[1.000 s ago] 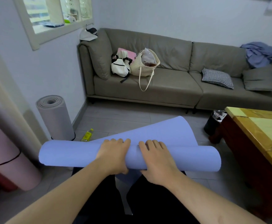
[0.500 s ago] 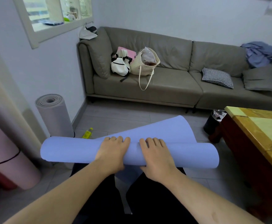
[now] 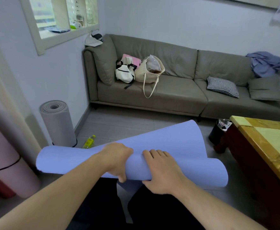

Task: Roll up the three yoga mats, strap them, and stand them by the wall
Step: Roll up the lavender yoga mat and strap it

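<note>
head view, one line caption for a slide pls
Both hands, left hand and right hand, roll the blue yoga mat near the sofa.

Grey tiled floor (image 3: 119, 123): a grey rolled mat (image 3: 57, 123) stands at its left edge by the wall, a yellow bottle (image 3: 89, 141) lying just beside it, a sofa (image 3: 169, 90) along the far edge.
</note>
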Tool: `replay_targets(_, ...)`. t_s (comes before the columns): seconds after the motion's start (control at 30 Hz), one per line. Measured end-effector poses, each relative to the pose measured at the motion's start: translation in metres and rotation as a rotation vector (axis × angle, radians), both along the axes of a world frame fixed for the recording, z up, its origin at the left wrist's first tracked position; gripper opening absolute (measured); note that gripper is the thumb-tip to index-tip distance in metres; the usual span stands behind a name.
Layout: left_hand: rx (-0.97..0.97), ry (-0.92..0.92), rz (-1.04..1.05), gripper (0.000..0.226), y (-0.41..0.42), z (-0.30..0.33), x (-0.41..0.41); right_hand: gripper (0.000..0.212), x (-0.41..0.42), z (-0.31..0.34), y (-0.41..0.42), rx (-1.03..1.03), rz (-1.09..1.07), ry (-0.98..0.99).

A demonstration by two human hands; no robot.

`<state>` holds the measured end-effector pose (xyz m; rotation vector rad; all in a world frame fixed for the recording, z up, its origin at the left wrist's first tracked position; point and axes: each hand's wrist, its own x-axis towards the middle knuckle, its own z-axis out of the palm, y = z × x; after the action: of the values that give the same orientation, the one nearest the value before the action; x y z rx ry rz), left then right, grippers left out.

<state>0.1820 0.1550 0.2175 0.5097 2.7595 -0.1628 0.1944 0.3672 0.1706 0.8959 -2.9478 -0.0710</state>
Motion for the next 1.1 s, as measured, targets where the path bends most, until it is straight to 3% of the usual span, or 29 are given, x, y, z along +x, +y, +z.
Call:
replay_targets(0.27,0.067,-0.164,0.024,0.066,-0.004,0.004,0.0,0.061,-0.002,0.025,-0.001,0.054,0.008,-0.195)
replay_targets(0.43,0.095,-0.109,0.007,0.075,-0.011,-0.015,0.001,0.101,0.009,0.014,-0.004,0.109,-0.017,-0.114)
replay_targets(0.53,0.109,-0.051,0.02,0.079,-0.01,-0.021,0.007,0.085,0.009,0.008,-0.007,0.109,-0.041,-0.084)
replay_targets(0.6,0.081,0.118,0.0,0.082,-0.004,-0.031,0.016,0.074,0.002,0.012,-0.008,0.079,-0.06,-0.112)
replay_targets(0.73,-0.001,0.354,0.013,0.07,0.012,-0.054,0.032,0.072,-0.011,0.021,-0.013,0.061,-0.074,-0.229)
replay_targets(0.83,0.024,0.3,0.027,0.07,0.011,-0.049,0.025,0.074,-0.007,0.015,-0.01,0.015,-0.077,-0.17)
replay_targets(0.97,0.126,0.185,0.043,0.077,0.004,-0.041,0.011,0.092,0.006,-0.006,-0.004,0.105,-0.041,0.032)
replay_targets(1.1,0.052,0.308,0.029,0.079,0.011,-0.052,0.016,0.068,-0.009,-0.002,-0.012,0.098,-0.099,-0.021)
